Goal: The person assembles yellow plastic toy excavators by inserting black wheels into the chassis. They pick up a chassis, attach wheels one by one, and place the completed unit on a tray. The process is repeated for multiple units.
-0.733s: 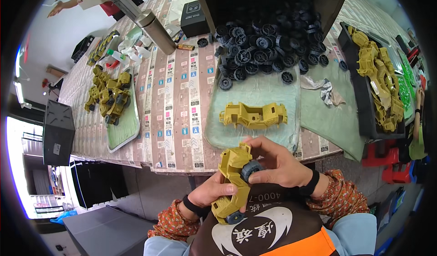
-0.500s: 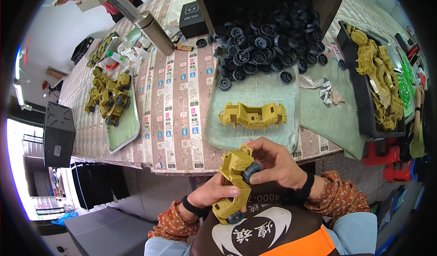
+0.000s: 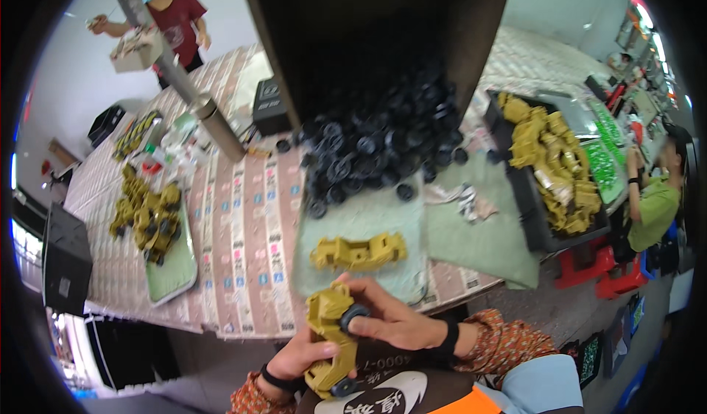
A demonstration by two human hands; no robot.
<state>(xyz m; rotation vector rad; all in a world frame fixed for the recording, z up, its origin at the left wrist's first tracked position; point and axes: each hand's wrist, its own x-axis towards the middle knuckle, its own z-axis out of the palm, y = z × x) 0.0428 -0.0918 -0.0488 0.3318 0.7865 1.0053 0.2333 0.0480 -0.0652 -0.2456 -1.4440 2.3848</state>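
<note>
My left hand (image 3: 298,351) is closed around an olive-yellow toy vehicle body (image 3: 324,307), held upright close to my apron. My right hand (image 3: 394,318) pinches a dark wheel (image 3: 355,317) with its thumb against the body's right side, near the upper end. Another dark wheel (image 3: 343,386) sits at the body's lower end. Just beyond my hands, a second yellow vehicle body (image 3: 357,253) without visible wheels lies on a pale green tray (image 3: 403,285).
A large tipped box (image 3: 482,27) spills dark wheels (image 3: 361,149) onto the tray. At left, a smaller tray (image 3: 177,278) bears wheeled bodies (image 3: 151,219). A black bin (image 3: 545,230) at right holds yellow bodies (image 3: 552,163). Two other people (image 3: 177,23) are around the table.
The head view has tilted up and turned, so the table sits lower and left and both people show more. My hands keep the same hold on the body and wheel.
</note>
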